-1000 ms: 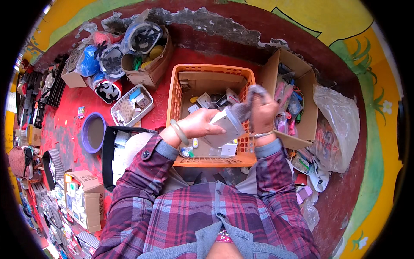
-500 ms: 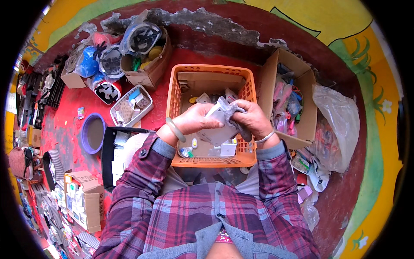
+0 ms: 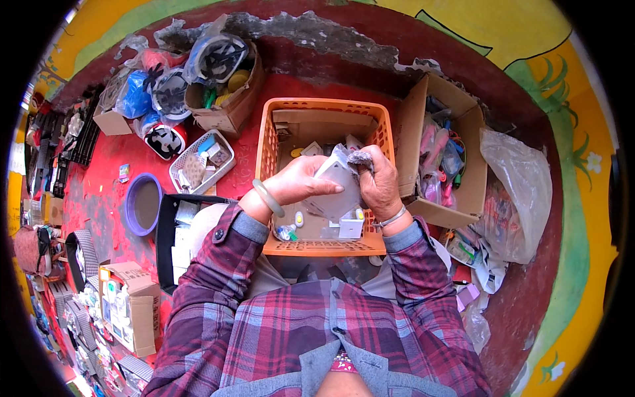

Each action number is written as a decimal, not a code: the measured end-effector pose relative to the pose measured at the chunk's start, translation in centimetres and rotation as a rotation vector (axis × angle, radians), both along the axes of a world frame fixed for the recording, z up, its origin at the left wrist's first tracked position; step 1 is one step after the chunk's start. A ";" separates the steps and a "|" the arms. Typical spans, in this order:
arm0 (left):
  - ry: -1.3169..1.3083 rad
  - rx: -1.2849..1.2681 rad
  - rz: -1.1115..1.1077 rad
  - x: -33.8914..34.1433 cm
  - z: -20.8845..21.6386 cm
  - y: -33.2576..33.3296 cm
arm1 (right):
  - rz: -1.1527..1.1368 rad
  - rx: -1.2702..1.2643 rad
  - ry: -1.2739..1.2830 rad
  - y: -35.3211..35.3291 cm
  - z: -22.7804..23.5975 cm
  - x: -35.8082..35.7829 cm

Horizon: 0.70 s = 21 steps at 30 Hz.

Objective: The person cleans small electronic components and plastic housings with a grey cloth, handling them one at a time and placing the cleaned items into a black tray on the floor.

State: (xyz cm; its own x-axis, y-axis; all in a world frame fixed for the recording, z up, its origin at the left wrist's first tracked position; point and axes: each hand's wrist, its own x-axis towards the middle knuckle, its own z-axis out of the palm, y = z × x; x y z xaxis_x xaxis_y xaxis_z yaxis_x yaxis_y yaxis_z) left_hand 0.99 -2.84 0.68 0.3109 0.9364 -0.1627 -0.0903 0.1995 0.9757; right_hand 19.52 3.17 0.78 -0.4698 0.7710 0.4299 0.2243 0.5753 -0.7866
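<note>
Over an orange plastic basket (image 3: pixel 324 249), my left hand (image 3: pixel 296 185) grips a flat white case (image 3: pixel 335 177), thumb on its face and the other fingers hidden behind. The case looks squarish; I cannot make out its exact kind. My right hand (image 3: pixel 381 182) is closed on a crumpled grey cloth (image 3: pixel 360 159), which touches the upper right edge of the case. Below, inside the basket, lie a small white box (image 3: pixel 350 228), a white-and-yellow oval piece (image 3: pixel 299 219) and a clear bag with green bits (image 3: pixel 286 232).
On the right stands a cardboard box (image 3: pixel 409 145) of pink and wrapped goods beside a clear plastic bag (image 3: pixel 522 192). To the left are a white tray (image 3: pixel 228 161), a purple basin (image 3: pixel 130 210) and a black bin (image 3: pixel 163 245). Another carton (image 3: pixel 228 120) stands behind.
My right hand has turned upright and drawn slightly up with the cloth, which now bunches at the case's upper corner. My left hand stays nearly still with the case.
</note>
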 end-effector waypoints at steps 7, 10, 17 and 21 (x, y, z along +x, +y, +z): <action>0.078 0.025 -0.025 -0.6 -0.3 0.1 | 0.067 0.025 -0.078 0.3 0.1 0.1; 0.070 0.048 -0.033 -0.6 -0.4 0.1 | 0.110 0.004 -0.123 0.6 0.3 0.4; -0.075 0.071 -0.057 -0.1 0.7 -0.3 | 0.093 0.122 -0.044 0.5 1.5 0.9; -0.099 0.092 -0.058 0.2 1.0 -0.5 | 0.132 0.217 -0.013 0.7 2.5 1.2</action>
